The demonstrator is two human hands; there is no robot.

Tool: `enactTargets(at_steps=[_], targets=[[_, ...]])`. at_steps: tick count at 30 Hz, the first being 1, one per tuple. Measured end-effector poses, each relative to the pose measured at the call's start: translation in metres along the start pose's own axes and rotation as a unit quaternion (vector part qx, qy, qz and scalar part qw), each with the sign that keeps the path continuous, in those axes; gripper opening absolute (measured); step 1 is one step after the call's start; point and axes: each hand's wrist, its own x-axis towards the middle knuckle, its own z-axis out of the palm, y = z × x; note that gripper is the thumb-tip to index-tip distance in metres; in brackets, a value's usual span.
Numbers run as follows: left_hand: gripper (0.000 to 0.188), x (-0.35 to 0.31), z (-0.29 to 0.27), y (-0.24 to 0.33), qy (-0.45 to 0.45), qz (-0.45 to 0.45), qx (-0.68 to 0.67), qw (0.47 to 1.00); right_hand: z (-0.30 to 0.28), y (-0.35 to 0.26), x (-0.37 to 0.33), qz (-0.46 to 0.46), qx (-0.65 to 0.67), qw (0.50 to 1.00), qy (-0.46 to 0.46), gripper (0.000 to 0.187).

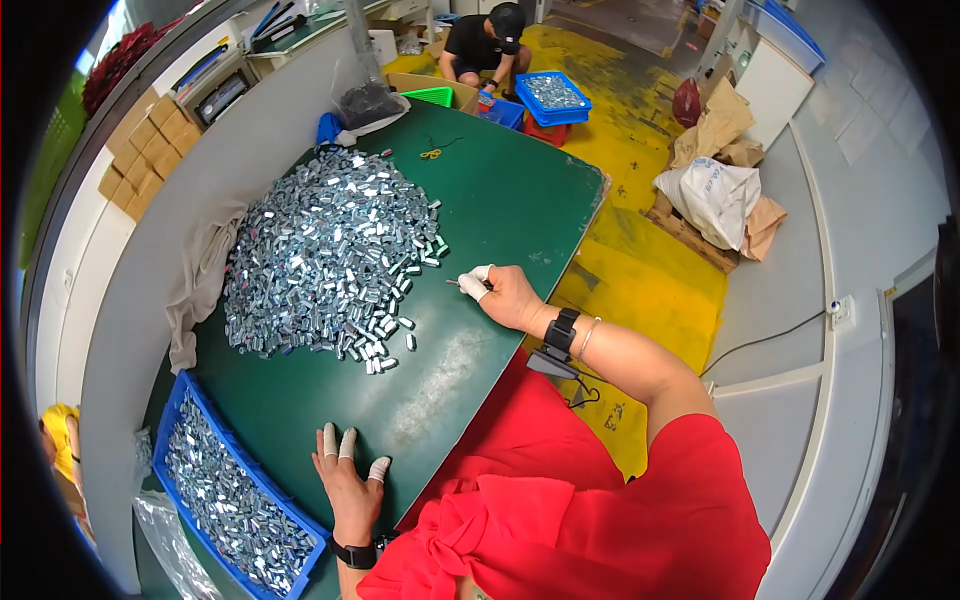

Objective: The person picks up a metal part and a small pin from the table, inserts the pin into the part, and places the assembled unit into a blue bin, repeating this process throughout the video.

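Note:
My left hand (350,490) lies on the green tabletop (470,370) with its fingers spread, holding nothing; white finger cots cover several fingertips. My right hand (507,296), also wearing white finger cots, is closed in a pinch near the table's right edge. From its fingertips pokes the end of a thin, dark, pin-like piece (453,282), mostly hidden by the fingers. To the left of that hand is a big heap of small shiny metal pieces (330,255), with a few loose ones at its near edge.
A blue tray (245,455) full of similar metal pieces stands left of my left hand. Yellow string (431,154) lies on the far tabletop. Beyond the table a person (484,45) crouches beside a filled blue crate (553,92). Sacks (712,195) lie on the floor at right.

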Motion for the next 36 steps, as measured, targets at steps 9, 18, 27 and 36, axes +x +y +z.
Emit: enactTargets(at_steps=[9,18,27,36], targets=[[0.054,0.007,0.003,0.002,-0.001,-0.038,-0.013,0.999,-0.002,-0.008,0.001,0.024,-0.020,0.999,-0.027,0.021],[0.050,0.015,0.004,0.013,0.033,-0.073,-0.005,0.997,-0.007,-0.012,-0.003,0.012,-0.017,0.999,-0.039,0.021],[0.048,0.028,0.005,0.027,0.037,-0.141,-0.026,0.989,-0.012,-0.007,0.001,-0.052,-0.026,0.996,-0.073,0.019],[0.043,0.029,0.003,0.030,0.057,-0.171,-0.035,0.983,-0.011,-0.003,-0.003,-0.056,0.025,0.993,-0.101,0.016]])
